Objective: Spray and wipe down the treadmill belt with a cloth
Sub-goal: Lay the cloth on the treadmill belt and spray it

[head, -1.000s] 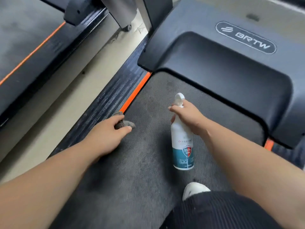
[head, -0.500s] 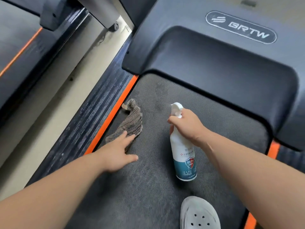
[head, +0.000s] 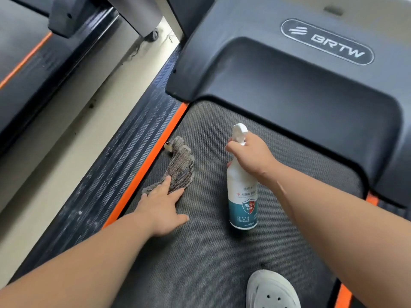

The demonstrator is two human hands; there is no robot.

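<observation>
head view: the left hand (head: 161, 207) lies flat on the belt (head: 200, 252), fingers straight and spread, holding nothing, fingertips on the near end of the cloth (head: 179, 167). the cloth lies bunched at nine o'clock from the bottle (head: 242, 196), just beside the orange strip (head: 144, 172). the right hand (head: 252, 158) is wrapped round the bottle's neck. the bottle is upright, and i can't tell whether its base touches the belt. a white shoe (head: 271, 290) sits at five o'clock.

2 hands: left hand (head: 160, 206), right hand (head: 252, 157). 1 cloth (head: 180, 171), 1 spray bottle (head: 242, 197), 1 shoe (head: 271, 290). 2 treadmills: near treadmill (head: 311, 96), second treadmill (head: 31, 63) (only partly in view).
</observation>
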